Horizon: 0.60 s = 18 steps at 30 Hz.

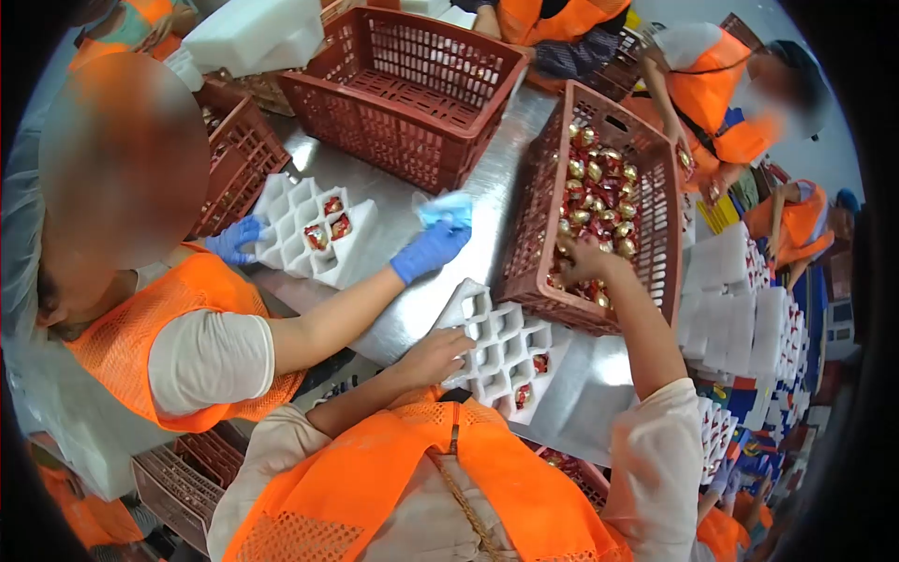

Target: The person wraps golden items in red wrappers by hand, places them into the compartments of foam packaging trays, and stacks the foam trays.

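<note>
On the metal worktop (403, 320), a white foam tray (494, 348) lies at the near edge, directly before the person, with two red-and-gold wrapped pieces seated in cells on its right side. The left hand (436, 357) rests on the tray's left border; whether its fingers grip the foam cannot be told. The right hand (592, 261) reaches down inside the near end of a reddish-brown crate (534, 220), among many wrapped pieces (601, 183); its fingertips are partly hidden, so whether it grasps one is unclear. This crate stands toward the worktop's right edge, and another reddish-brown crate (375, 136) stands toward the far edge. At the left edge, a co-worker's blue-gloved hand (234, 241) touches a second foam tray (292, 217) bearing three wrapped pieces, while the other gloved hand (431, 253) has a blurred light-blue item (444, 208) at its fingers.
</note>
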Each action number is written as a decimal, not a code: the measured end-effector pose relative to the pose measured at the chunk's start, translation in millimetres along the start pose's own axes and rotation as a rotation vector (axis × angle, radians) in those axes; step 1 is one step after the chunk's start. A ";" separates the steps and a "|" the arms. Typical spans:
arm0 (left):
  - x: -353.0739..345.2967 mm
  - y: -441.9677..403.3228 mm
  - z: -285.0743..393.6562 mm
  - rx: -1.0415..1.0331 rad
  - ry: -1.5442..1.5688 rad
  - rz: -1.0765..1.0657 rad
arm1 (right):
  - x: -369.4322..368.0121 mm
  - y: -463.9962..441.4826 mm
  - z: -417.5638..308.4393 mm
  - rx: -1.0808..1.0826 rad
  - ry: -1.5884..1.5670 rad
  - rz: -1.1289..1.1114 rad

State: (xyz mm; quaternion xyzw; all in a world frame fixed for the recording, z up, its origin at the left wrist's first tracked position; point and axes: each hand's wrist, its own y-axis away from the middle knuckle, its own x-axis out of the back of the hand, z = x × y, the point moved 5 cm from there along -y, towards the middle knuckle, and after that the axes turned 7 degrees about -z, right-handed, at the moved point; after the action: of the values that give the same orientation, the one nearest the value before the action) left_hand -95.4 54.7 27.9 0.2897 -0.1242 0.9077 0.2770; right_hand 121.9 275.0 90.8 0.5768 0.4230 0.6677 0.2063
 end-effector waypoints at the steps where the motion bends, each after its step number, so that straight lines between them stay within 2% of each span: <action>1: -0.5 0.0 2.1 -0.008 0.009 0.003 | -19.2 -20.8 5.3 -0.013 0.128 0.013; 2: 3.6 -1.7 3.8 -0.018 0.019 0.008 | -21.8 -26.8 -5.6 -0.029 0.259 0.029; 3: 4.4 -1.1 4.7 -0.005 0.037 0.022 | -19.1 -30.1 -4.5 -0.010 0.266 -0.140; 6: 2.1 -1.0 2.2 0.027 0.036 -0.006 | -22.3 -29.9 1.7 -0.013 0.212 0.235; 8: -5.3 -1.5 -4.1 0.059 0.029 -0.036 | -18.4 -22.2 6.3 0.061 0.126 0.301; 9: -6.1 -0.4 -3.1 0.031 0.034 -0.006 | -10.7 -5.0 0.5 0.164 -0.050 0.358; 11: -8.1 2.5 -7.1 -0.027 0.040 0.048 | -24.0 -27.6 34.3 0.227 -0.303 0.287; 12: -10.7 2.7 -9.8 -0.059 0.046 0.075 | -12.7 -6.7 16.0 0.189 -0.398 0.131; 13: -10.3 0.2 -8.7 -0.066 0.040 0.091 | -19.4 -29.3 33.2 0.094 -0.219 0.182; 14: -12.4 -1.8 -10.0 -0.050 0.020 0.057 | -32.2 -59.9 46.4 0.227 -0.008 0.225; 16: -10.8 -2.5 -8.0 -0.017 0.022 0.077 | -30.6 -55.8 34.1 0.082 0.087 0.131; 18: -9.9 -1.9 -8.4 -0.004 0.032 0.079 | -69.7 -134.1 92.5 0.295 -0.295 0.068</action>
State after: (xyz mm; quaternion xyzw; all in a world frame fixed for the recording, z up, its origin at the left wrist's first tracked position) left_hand -91.5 55.2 15.4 0.2695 -0.1327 0.9222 0.2436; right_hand 198.2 326.7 -60.5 0.7062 0.4617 0.5133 0.1569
